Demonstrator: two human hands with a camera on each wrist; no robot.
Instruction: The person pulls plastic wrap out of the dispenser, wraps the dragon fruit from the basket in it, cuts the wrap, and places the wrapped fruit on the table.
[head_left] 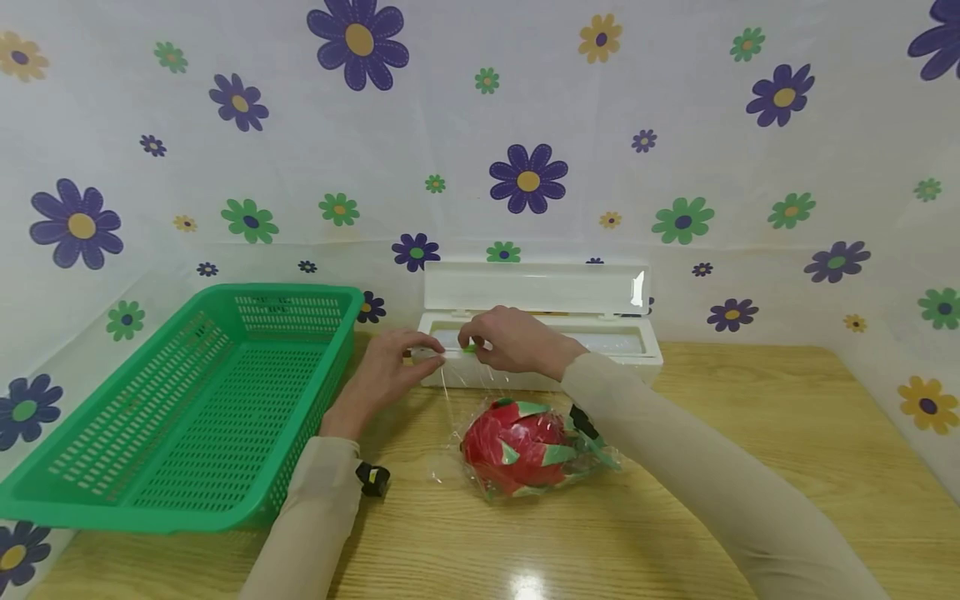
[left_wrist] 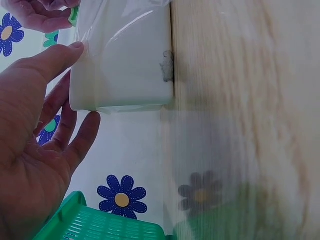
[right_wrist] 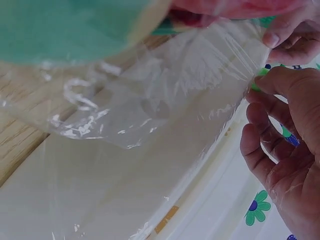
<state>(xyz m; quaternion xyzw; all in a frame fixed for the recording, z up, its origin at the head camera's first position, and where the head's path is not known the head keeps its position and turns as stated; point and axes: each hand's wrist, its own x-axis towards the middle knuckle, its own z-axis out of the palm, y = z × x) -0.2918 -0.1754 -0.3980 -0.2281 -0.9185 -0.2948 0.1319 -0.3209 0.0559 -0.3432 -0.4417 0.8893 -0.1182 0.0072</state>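
Head view: left hand (head_left: 384, 367) grips opened film box (head_left: 525, 380), right hand (head_left: 517, 337) pinches green slider (head_left: 470, 348); basket (head_left: 225, 417) alongside.

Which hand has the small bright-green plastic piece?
The right hand: its thumb and finger pinch that green piece. The left hand is apart from it, at the long white rectangular box's end.

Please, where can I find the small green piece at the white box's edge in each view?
Head: the small green piece is near the centre, at the fingertips of the right hand.
Left wrist: the piece is at the top left.
Right wrist: the piece is right of centre, in the upper half.
Shared landmark: the right hand, beside it in every view.
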